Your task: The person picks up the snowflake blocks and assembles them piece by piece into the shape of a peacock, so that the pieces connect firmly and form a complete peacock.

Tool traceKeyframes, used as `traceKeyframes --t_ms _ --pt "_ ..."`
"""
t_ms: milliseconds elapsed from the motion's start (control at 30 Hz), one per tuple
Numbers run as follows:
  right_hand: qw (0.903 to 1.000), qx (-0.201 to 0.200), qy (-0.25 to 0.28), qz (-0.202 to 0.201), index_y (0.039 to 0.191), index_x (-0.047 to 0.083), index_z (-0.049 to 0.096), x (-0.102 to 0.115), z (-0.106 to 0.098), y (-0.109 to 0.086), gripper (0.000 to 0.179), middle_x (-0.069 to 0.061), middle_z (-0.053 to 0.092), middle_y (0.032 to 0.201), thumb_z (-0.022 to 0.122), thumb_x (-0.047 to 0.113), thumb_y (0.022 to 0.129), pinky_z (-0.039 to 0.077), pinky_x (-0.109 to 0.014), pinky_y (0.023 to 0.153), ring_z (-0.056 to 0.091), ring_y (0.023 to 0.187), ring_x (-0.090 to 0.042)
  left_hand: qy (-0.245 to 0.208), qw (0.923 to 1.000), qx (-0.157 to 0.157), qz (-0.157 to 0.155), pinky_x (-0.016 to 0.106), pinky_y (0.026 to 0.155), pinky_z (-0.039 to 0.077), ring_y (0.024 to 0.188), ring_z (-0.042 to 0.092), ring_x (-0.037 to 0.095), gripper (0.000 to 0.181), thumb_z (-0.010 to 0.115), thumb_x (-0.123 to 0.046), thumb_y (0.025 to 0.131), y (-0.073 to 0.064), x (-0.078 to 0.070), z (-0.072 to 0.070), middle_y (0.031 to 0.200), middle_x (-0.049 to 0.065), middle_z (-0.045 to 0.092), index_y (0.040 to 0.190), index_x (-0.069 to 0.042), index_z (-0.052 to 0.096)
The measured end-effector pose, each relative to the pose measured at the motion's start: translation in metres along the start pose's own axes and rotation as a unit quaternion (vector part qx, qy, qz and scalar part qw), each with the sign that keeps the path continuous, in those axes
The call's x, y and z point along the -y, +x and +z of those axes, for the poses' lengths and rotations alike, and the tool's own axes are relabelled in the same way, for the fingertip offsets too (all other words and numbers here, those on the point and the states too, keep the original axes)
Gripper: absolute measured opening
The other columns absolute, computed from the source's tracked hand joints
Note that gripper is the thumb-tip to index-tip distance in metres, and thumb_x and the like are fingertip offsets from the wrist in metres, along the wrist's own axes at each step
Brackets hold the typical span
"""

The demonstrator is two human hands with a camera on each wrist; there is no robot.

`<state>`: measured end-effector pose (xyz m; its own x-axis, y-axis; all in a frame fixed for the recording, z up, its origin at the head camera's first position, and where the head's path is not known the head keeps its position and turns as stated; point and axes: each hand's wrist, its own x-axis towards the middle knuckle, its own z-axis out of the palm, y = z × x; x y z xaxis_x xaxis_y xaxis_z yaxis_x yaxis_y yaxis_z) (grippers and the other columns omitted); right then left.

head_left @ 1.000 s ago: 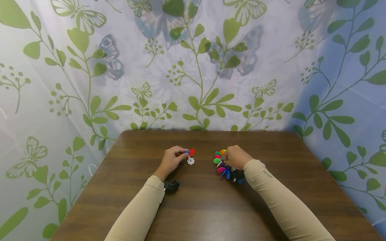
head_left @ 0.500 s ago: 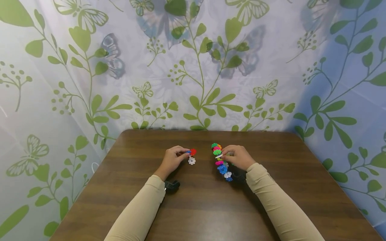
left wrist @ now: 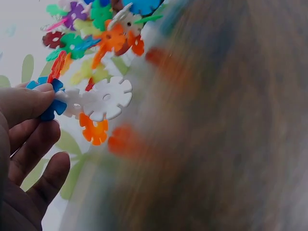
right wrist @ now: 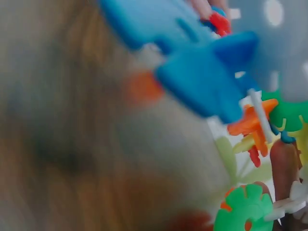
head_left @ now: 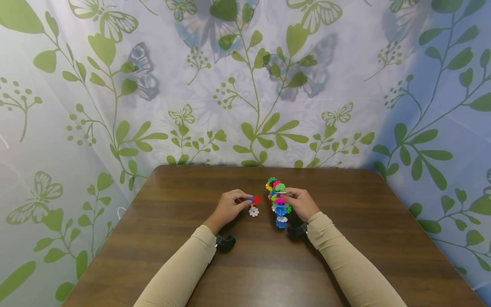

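Note:
In the head view my left hand (head_left: 230,207) holds a small chain of notched flower-shaped plastic discs over the table. Thumb and finger pinch its blue disc (left wrist: 58,107); a red disc (left wrist: 57,66) and a white disc (left wrist: 110,97) are joined beside it. My right hand (head_left: 303,205) grips a larger cluster of interlocked flower discs (head_left: 280,209) in blue, green, pink, yellow, orange and white. Up close in the right wrist view, blue discs (right wrist: 202,77) and a green disc (right wrist: 245,209) of that cluster partly hide the fingers. A small gap separates the two assemblies.
Both hands are above a brown wooden table (head_left: 245,264). Black wrist straps (head_left: 225,242) show under both sleeves. Behind the table's far edge hangs a cloth (head_left: 245,85) printed with leaves and butterflies.
My right hand has turned the cluster and brought it leftward, so it hangs more upright. My left hand has moved right and slightly nearer with its small chain, narrowing the gap.

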<state>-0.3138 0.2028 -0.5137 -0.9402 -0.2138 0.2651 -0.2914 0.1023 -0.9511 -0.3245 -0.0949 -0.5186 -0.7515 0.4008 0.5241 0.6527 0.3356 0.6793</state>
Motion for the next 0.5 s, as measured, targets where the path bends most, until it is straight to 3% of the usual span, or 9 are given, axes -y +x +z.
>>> traceKeyframes --t_ms 133,200,367,500 --pt "0.9948 0.01 0.101 0.014 0.113 -0.015 0.07 -0.002 0.012 0.0 0.015 -0.015 0.071 0.112 0.062 -0.009 0.102 0.057 -0.027 0.083 0.067 0.097 -0.016 -0.001 1.0 0.006 0.007 0.03 0.075 0.059 0.084 0.066 0.012 0.015 0.081 -0.01 0.095 0.001 -0.003 0.002 0.099 -0.006 0.073 0.11 -0.008 0.082" --pt "0.993 0.01 0.116 0.016 0.111 -0.01 0.073 -0.004 0.017 0.0 0.015 -0.014 0.072 0.111 0.062 -0.011 0.101 0.058 -0.027 0.084 0.068 0.097 -0.016 -0.003 0.9999 0.009 0.008 0.03 0.076 0.059 0.085 0.066 0.011 0.015 0.081 -0.011 0.096 0.001 -0.005 0.003 0.099 -0.007 0.073 0.11 -0.009 0.082" --pt "0.994 -0.01 0.108 0.019 0.109 -0.01 0.075 -0.005 0.024 0.001 0.014 -0.013 0.073 0.11 0.065 -0.011 0.099 0.058 -0.026 0.08 0.068 0.094 -0.015 -0.005 0.9999 0.011 0.012 0.029 0.075 0.058 0.085 0.065 0.012 0.014 0.081 -0.012 0.096 0.001 -0.007 0.003 0.098 -0.007 0.072 0.11 -0.009 0.082" --pt "0.9975 -0.025 0.063 0.02 0.11 -0.012 0.075 -0.003 0.027 -0.001 0.014 -0.019 0.072 0.114 0.069 -0.008 0.098 0.056 -0.025 0.077 0.065 0.093 -0.013 -0.003 0.9998 0.014 0.016 0.03 0.076 0.058 0.086 0.065 0.013 0.015 0.081 -0.012 0.096 0.0 -0.01 0.005 0.098 -0.006 0.072 0.11 -0.009 0.082"
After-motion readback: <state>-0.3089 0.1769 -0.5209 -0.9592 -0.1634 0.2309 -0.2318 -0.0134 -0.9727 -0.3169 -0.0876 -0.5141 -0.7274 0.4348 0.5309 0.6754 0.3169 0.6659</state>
